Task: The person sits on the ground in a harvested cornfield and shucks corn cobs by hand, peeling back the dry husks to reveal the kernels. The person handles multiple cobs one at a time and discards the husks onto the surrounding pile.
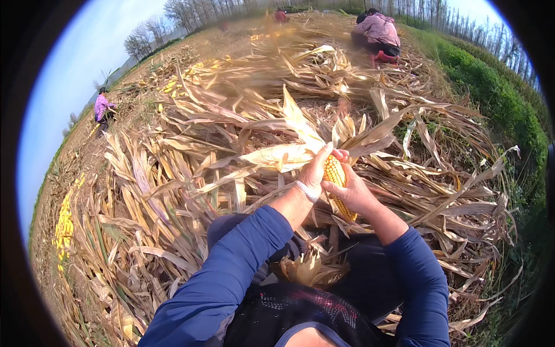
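Observation:
Between my two hands is a yellow ear of corn point(335, 171), its kernels bare along most of its length. My left hand point(313, 169) grips the upper end, where pale dry husk leaves point(299, 130) are pulled back and fan out to the left and upward. Around the middle of the ear, my right hand point(356, 191) is closed, its thumb lying across the kernels. The lower tip of the ear points down toward my lap. Loose husks point(308, 266) lie between my legs.
Dry cornstalks point(173, 165) cover the ground around me. Heaps of husked ears point(65, 225) lie at the far left, with more ears point(173, 84) farther back. One person point(379, 32) crouches ahead at right, another person point(103, 108) is at left. Green plants point(498, 73) border the right side.

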`<state>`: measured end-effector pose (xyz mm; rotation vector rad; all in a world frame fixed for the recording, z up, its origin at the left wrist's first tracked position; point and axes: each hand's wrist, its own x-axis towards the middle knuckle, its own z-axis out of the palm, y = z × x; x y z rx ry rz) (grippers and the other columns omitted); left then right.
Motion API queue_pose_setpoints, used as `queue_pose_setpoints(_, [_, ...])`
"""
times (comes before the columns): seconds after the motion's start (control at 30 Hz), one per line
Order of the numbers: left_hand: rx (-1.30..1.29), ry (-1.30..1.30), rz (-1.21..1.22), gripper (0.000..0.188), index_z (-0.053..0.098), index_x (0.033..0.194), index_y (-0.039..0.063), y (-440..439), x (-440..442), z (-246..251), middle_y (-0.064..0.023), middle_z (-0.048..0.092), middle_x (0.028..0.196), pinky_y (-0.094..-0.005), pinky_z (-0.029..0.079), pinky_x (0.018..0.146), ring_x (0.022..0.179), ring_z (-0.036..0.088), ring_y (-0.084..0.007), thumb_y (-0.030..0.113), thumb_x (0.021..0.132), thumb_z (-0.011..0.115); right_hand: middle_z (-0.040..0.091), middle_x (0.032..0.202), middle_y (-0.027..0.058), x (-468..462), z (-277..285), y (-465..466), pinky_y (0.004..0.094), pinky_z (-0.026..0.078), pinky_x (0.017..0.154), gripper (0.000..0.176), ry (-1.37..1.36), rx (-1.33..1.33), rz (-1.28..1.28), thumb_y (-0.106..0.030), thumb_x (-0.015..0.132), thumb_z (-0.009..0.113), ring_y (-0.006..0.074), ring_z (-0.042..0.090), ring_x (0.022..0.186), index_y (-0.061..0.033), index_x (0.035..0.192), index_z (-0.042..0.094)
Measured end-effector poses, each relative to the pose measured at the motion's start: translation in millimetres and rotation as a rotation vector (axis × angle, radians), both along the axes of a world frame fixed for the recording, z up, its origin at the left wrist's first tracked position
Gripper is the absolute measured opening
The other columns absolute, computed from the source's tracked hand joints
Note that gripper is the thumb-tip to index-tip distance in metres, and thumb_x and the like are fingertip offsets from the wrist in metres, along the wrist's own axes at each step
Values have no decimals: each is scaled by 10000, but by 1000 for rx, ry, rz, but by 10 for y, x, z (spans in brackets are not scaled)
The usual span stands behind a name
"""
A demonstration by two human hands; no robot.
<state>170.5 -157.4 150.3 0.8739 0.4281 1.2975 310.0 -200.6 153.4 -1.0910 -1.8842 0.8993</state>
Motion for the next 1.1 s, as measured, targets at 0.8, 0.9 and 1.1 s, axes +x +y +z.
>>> queue_pose_setpoints(0.8, [-572, -595, 579, 401, 345, 664, 197, 437, -1366, -530, 44, 239, 502, -297, 211, 392, 403, 201, -126, 448, 959, 448, 603, 921, 75, -1422, -672, -105, 308, 507, 679, 450, 382, -617, 32, -399, 926, 599, 153, 595, 781, -7, 1120, 495])
queue_pose_setpoints(0.9, [-641, -695, 620, 479, 341, 661, 197, 469, -1524, -515, 49, 219, 487, -288, 181, 356, 386, 186, -116, 571, 924, 485, 620, 1114, 107, -2023, -880, -230, 343, 506, 864, 418, 1044, -892, -67, -345, 1000, 464, 202, 614, 978, 1, 1232, 494])
queue_pose_setpoints(1.1, [-881, -634, 959, 392, 359, 711, 160, 560, -2119, -807, 33, 322, 550, -306, 247, 389, 424, 281, -128, 464, 934, 465, 598, 800, 87, -1956, -476, 80, 307, 522, 537, 429, 719, -968, -123, -435, 978, 450, 178, 599, 621, -18, 1024, 542])
